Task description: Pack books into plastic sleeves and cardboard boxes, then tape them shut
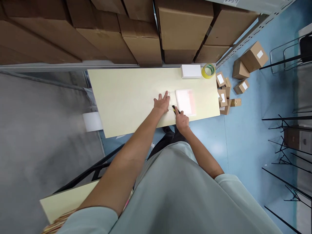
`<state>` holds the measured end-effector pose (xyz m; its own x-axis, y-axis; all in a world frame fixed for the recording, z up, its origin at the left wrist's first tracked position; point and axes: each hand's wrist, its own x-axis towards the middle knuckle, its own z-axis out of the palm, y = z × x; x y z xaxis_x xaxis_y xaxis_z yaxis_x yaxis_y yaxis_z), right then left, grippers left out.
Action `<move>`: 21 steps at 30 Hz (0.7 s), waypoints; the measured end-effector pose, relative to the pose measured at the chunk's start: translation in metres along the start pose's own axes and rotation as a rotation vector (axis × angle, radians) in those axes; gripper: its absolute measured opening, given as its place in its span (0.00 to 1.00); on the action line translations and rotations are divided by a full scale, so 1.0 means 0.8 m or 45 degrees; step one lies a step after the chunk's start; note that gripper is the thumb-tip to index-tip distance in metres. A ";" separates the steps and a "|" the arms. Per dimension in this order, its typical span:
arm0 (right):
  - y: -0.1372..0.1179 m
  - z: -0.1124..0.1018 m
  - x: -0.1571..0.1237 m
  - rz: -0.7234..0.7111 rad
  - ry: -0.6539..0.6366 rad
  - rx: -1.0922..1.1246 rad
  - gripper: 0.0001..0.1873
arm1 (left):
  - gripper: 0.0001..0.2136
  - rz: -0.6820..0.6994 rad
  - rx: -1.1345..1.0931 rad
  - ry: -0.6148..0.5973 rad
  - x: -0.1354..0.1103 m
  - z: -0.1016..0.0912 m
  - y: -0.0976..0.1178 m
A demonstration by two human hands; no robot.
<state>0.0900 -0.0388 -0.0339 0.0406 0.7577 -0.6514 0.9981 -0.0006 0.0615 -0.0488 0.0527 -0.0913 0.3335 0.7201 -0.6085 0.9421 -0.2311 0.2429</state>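
One wide view from the head faces steeply down past the nearby shirt [175,191] to the hands [162,103] and tabletop [124,97]

packing rm/whse: boxes [186,29] on metal shelf [263,6], tape roll [205,74] on table [122,100] (small ctns [254,57] on flr [239,130] too).

The left hand [162,103] is spread at the left end of the packet [183,100] on the table [122,100], while the right hand [182,120] grips a cutter [174,109] at the packet's near left edge. A white box [191,71] and a tape roll [208,71] sit side by side at the far right corner. Cartons [186,31] line the shelf [48,67] beyond; smaller boxes [252,58] rest on the floor [219,136] at right.
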 end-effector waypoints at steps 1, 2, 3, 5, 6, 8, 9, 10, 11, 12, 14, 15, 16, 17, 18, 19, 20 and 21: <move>0.000 0.003 -0.004 0.004 -0.006 0.003 0.40 | 0.44 0.002 0.000 0.000 0.001 0.001 0.000; 0.000 0.007 -0.008 0.009 -0.015 0.001 0.41 | 0.44 0.005 -0.001 0.000 0.002 0.002 -0.001; 0.000 0.010 -0.011 0.011 -0.025 -0.004 0.41 | 0.45 0.008 -0.003 0.000 0.003 0.003 -0.002; 0.001 0.017 -0.019 0.009 -0.042 -0.017 0.41 | 0.46 0.015 -0.011 0.009 0.005 0.006 -0.003; 0.002 0.020 -0.022 0.007 -0.049 -0.023 0.42 | 0.46 0.017 -0.017 0.017 0.006 0.008 -0.004; 0.004 0.026 -0.030 0.007 -0.059 -0.035 0.42 | 0.46 0.023 -0.027 0.024 0.008 0.010 -0.005; 0.006 0.029 -0.035 0.007 -0.062 -0.041 0.42 | 0.46 0.026 -0.032 0.021 0.009 0.010 -0.006; 0.008 0.031 -0.039 0.005 -0.067 -0.046 0.41 | 0.47 0.027 -0.037 0.012 0.009 0.011 -0.006; 0.010 0.034 -0.044 0.002 -0.074 -0.051 0.41 | 0.47 0.026 -0.040 0.001 0.010 0.011 -0.005; 0.012 0.036 -0.049 -0.002 -0.082 -0.057 0.41 | 0.47 0.023 -0.042 -0.010 0.010 0.011 -0.005; 0.016 0.039 -0.060 -0.018 -0.105 -0.067 0.41 | 0.48 0.016 -0.044 -0.018 0.011 0.011 -0.004; 0.018 0.040 -0.064 -0.024 -0.116 -0.073 0.41 | 0.48 0.013 -0.045 -0.019 0.011 0.010 -0.003; 0.020 0.040 -0.069 -0.029 -0.127 -0.080 0.41 | 0.48 0.012 -0.047 -0.018 0.011 0.010 -0.002; 0.022 0.040 -0.072 -0.036 -0.139 -0.087 0.40 | 0.48 0.010 -0.050 -0.018 0.011 0.009 -0.002; 0.023 0.039 -0.076 -0.044 -0.153 -0.093 0.40 | 0.47 0.008 -0.053 -0.023 0.010 0.008 -0.001; 0.025 0.038 -0.078 -0.052 -0.166 -0.098 0.40 | 0.47 0.004 -0.055 -0.028 0.009 0.007 0.000; 0.027 0.036 -0.080 -0.062 -0.183 -0.102 0.40 | 0.46 -0.002 -0.053 -0.036 0.007 0.006 0.001; 0.030 0.033 -0.081 -0.075 -0.204 -0.104 0.40 | 0.45 -0.010 -0.049 -0.042 0.006 0.004 0.002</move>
<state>0.1122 -0.1052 -0.0098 -0.0045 0.6410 -0.7675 0.9922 0.0986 0.0766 -0.0454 0.0534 -0.0963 0.3280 0.6994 -0.6350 0.9428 -0.2002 0.2665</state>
